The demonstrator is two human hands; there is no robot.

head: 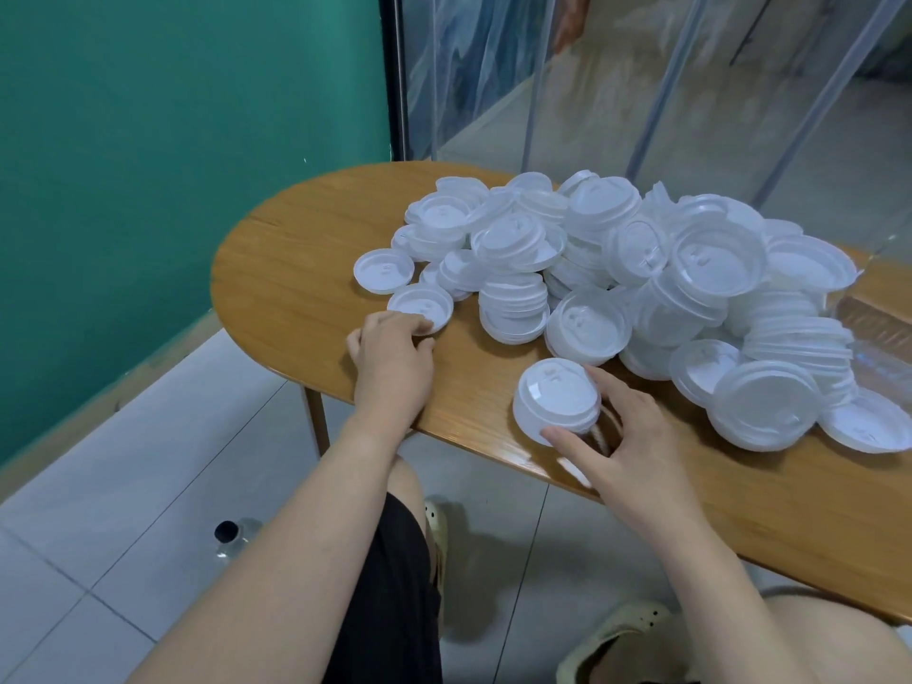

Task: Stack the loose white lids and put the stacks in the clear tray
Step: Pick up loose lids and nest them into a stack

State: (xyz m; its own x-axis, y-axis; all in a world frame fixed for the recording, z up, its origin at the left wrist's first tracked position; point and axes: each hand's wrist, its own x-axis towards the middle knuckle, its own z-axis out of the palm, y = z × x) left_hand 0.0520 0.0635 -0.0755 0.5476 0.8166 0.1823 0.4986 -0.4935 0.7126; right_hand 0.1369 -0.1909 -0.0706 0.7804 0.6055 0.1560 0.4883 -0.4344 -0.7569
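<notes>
A big heap of loose white lids (641,269) covers the right half of the wooden table (296,269). My right hand (627,446) grips a short stack of white lids (555,397) near the table's front edge, thumb and fingers around its side. My left hand (392,357) rests on the table with its fingertips on the near rim of a single lid (419,306). Another single lid (384,270) lies just behind that one. The clear tray (873,313) shows only partly at the right edge, behind the heap.
A green wall stands to the left, and glass panels rise behind the table. The table's rounded left end is bare wood. Below the table are my knees, light shoes and a clear bottle (232,535) on the tiled floor.
</notes>
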